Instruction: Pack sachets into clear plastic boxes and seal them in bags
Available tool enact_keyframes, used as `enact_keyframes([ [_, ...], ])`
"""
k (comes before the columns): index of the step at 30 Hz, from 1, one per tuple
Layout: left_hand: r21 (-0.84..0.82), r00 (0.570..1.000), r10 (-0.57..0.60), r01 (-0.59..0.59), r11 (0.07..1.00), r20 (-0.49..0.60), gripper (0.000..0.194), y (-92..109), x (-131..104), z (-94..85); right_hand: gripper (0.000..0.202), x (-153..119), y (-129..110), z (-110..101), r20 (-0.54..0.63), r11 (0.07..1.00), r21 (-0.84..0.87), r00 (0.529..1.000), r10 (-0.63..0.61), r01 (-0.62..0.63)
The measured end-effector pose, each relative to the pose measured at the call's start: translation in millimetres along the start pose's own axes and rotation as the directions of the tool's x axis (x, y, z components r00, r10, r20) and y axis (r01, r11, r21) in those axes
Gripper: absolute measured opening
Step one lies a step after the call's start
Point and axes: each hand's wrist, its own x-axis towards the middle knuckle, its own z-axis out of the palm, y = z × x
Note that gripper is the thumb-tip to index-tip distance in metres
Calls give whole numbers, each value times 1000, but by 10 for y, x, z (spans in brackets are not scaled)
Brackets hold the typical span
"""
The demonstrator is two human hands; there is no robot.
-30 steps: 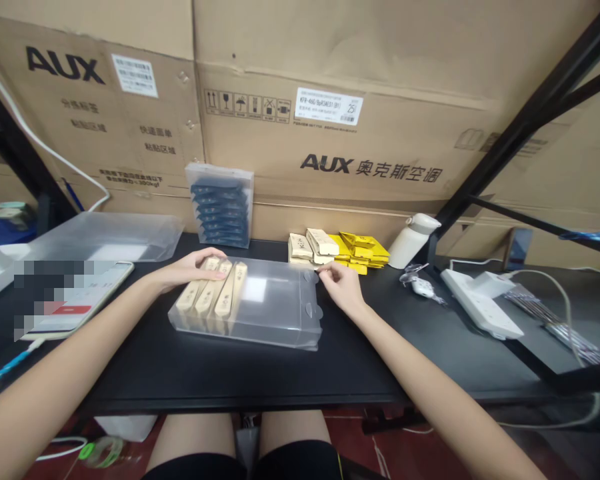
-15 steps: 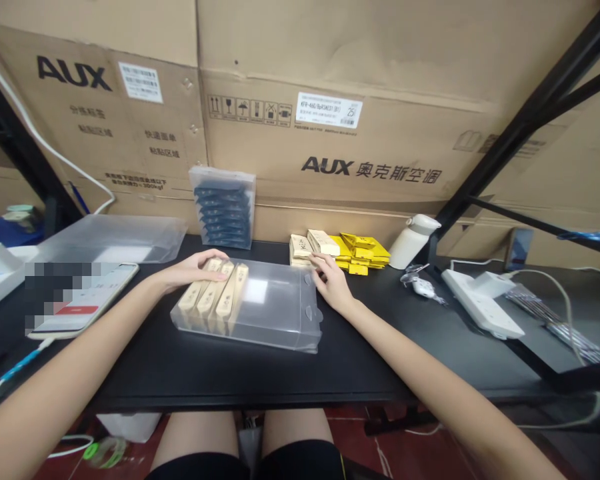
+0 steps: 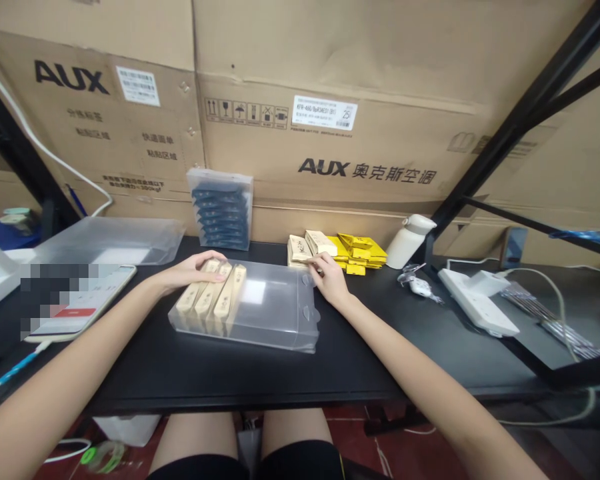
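On the black table (image 3: pixel 260 377), the clear box (image 3: pixel 275 313) lies between the left hand (image 3: pixel 191 271), grasping its far left corner, and the right hand (image 3: pixel 332 280), bent by its far right corner — whether holding anything, I cannot tell — with cream packets (image 3: pixel 225 303) inside its left end.

Even light, slight blur; edges stretched — wide-angle

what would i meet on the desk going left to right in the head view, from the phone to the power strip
Phone → clear plastic box with beige packets → yellow packets → white flask → white power strip.
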Motion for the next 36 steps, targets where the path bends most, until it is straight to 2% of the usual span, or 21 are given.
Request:
enact_keyframes([
  [9, 38, 1000, 8, -8, 999, -9, 56, 1, 7, -14, 17, -4, -21, -37, 78, 999, -38, 997, 1, 2],
  [12, 35, 1000, 3, -3, 999, -15, 56, 13, 4, -6, 16, 6, -43, -60, 67, 999, -37, 998, -1, 3],
  [18, 30, 1000, -1, 1, 1000, 0, 55, 23, -4, -3, 14, 22, -80, -155, 19, 995, 95, 999, -35, 33],
  [24, 67, 1000, 3, -1, 998, -23, 56, 74, -36, -15, 13, 24, -148, -289, -39, 958, 265, 991, 127, -112],
  [27, 76, 999, 1, 2, 997, -42, 57, 82, -42, -40, 19, 71, -115, -366, -48, 886, 427, 974, 221, -180],
  [29, 75, 999, -3, 7, 997, -46, 56, 65, -38, -70, 24, 117, -51, -432, -51, 801, 542, 942, 333, -254],
  [33, 96, 1000, -6, 9, 995, -26, 52, 9, -26, -151, 30, 186, 98, -586, 59, 538, 736, 830, 555, -412],
  [36, 103, 1000, 0, 2, 995, -10, 50, -12, -24, -193, 30, 191, 137, -667, 157, 417, 753, 755, 636, -508],
])
